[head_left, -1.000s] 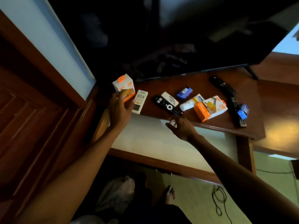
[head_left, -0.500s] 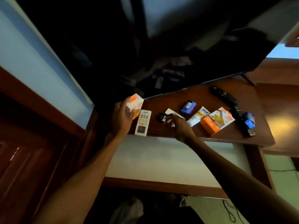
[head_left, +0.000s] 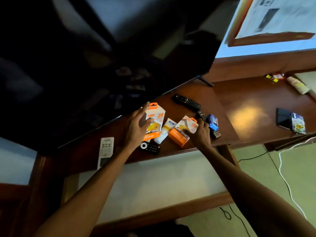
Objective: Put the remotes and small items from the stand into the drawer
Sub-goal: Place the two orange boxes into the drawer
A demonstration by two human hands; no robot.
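Dim room; dark reddish-brown wooden stand (head_left: 201,93) beneath a large black television screen (head_left: 102,57). The open drawer with a pale lining (head_left: 153,182) serves as the landmark below.

Items, all on the stand top above the drawer:
- White slim remote with grey buttons (head_left: 105,151), above the drawer's left end, partly overhanging the stand's front edge.
- Black remote with a white ring pad (head_left: 150,147), just above the drawer's middle.
- White-and-orange charger box with a hang tab (head_left: 156,123), behind that remote. The left hand (head_left: 136,129) lies against its left face, fingers spread; whether it grips cannot be told.
- White tube with a blue label (head_left: 165,130), between the two boxes.
- Second orange-and-white box, lying flat (head_left: 183,131). The right hand (head_left: 200,134) presses on it from the right, thumb on top, apparently clamping it.
- Long black remote (head_left: 186,101), farthest back from the drawer.
- Another black remote (head_left: 209,127) with a small blue object (head_left: 212,123) on it, above the drawer's right end.

Progress: judged early. The visible drawer lining holds nothing; every item listed remains on the stand. Both boxes look like light, rigid card, easy to lift singly.
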